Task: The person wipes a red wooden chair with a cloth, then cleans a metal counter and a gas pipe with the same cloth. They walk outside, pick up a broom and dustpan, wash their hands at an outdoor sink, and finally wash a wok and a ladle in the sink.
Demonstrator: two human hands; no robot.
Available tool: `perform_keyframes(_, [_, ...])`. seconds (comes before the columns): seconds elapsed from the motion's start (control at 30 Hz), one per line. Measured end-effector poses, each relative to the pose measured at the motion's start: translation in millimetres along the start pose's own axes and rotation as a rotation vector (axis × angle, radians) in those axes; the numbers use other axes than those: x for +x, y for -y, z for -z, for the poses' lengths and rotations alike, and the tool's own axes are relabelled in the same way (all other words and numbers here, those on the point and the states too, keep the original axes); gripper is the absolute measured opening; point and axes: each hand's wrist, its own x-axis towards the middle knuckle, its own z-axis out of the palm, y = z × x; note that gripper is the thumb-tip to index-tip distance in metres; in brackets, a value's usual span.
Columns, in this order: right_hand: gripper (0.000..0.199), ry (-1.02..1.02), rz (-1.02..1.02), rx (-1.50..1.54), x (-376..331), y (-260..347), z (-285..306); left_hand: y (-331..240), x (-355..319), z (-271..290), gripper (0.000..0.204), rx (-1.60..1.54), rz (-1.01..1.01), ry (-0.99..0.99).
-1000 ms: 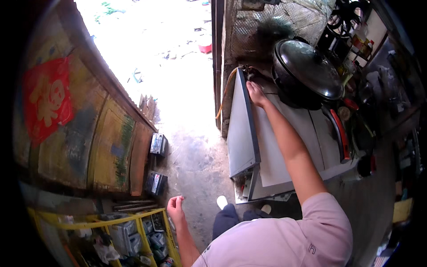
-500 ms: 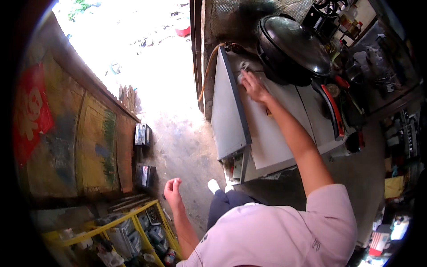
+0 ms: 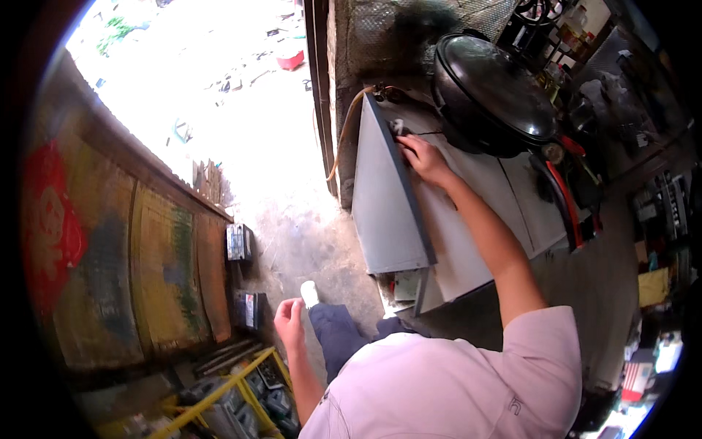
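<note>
The right hand reaches out over the pale table, palm down, its fingers partly bent and close together; whether anything lies under them cannot be told. Just past its fingertips a small whitish thing sits in the shadowed far left corner of the tabletop, beside the tall grey panel that stands along the table's left edge; whether the fingers touch it is unclear. The left hand is held low over the concrete floor, well apart from the table, with fingers curled in toward the thumb; the view does not show whether something small is pinched there. To the right of the right hand, a large dark pan with a glass lid rests on the table, its black and red handle pointing back toward the person. A yellowish hose curves down beside the panel's far end. On the left, two dark box-shaped batteries stand by the painted wooden boards, and the bars of a yellow rack show near the left forearm.
</note>
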Motion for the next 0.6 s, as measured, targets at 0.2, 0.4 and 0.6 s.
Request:
perform_keyframes(0.2, [0.021, -0.118, -0.287, -0.115, -12.1, 43.7, 12.3, -43.4, 115.3, 8.5, 0.007, 0.154, -0.097, 0.309])
perform_keyframes(0.4, [0.023, -0.407, -0.141, -0.273, 46.0, 63.2, 12.0, -87.1, 223.9, 21.2, 0.008, 0.377, -0.248, 0.443])
perform_keyframes(0.6, [0.03, -0.255, -0.209, -0.274, 115.0, 40.7, 5.6, -132.1, 295.4, -90.2, 0.014, 0.375, -0.653, 0.678])
